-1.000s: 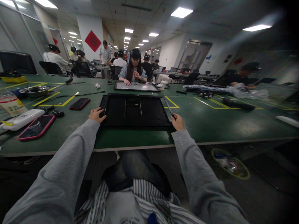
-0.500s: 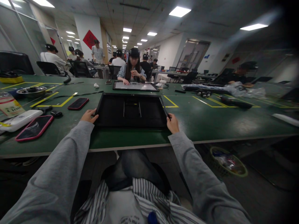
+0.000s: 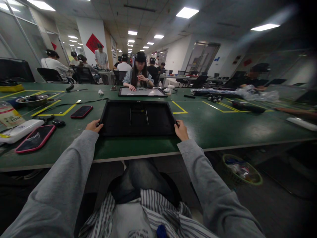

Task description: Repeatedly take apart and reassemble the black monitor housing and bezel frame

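Note:
A shallow black monitor casing (image 3: 116, 120) lies in front of me on the green table, its hollow side up, with two thin metal strips in its middle. My left hand (image 3: 93, 126) is closed on its left edge, thumb on the rim. On the opposite edge, my right hand (image 3: 182, 130) grips the casing with thumb and bent fingers. The fingertips under the rim are hidden on both sides.
A red-edged phone (image 3: 81, 112), a pink-edged phone (image 3: 36, 138), a white device (image 3: 22, 131) and a metal bowl (image 3: 32, 100) lie left. Opposite, a person touches a flat panel (image 3: 143, 92). Plastic wrap (image 3: 260, 94) lies right; a basket (image 3: 241, 170) stands below the table edge.
My right hand has drawn in slightly against the casing's right edge; the left keeps its grip. The view has shifted a little. A blurred brownish shape has come in at the far right.

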The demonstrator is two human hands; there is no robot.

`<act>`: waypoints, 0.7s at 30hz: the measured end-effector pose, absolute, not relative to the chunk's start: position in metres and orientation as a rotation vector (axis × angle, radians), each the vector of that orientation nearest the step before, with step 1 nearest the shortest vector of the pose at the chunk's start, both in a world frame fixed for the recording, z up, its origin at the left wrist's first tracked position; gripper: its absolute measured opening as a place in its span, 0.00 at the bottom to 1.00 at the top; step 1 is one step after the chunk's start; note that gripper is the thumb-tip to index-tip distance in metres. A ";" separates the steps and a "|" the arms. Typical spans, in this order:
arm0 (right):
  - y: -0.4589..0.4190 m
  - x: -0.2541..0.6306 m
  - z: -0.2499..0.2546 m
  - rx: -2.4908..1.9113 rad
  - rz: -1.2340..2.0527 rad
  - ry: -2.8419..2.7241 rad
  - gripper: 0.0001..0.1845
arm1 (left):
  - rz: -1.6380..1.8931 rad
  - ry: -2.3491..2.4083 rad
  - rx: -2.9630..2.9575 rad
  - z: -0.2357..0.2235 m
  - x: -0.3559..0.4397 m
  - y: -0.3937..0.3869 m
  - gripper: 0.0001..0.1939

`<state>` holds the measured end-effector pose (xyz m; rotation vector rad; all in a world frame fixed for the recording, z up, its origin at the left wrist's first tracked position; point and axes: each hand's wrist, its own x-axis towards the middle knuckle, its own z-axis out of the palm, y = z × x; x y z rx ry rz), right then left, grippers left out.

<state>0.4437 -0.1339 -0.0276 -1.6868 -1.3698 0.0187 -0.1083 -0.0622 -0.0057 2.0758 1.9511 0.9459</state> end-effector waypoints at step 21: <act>-0.136 0.444 -0.028 -1.635 0.081 -1.402 0.20 | 1.073 1.779 1.815 -0.006 -0.110 -0.060 0.32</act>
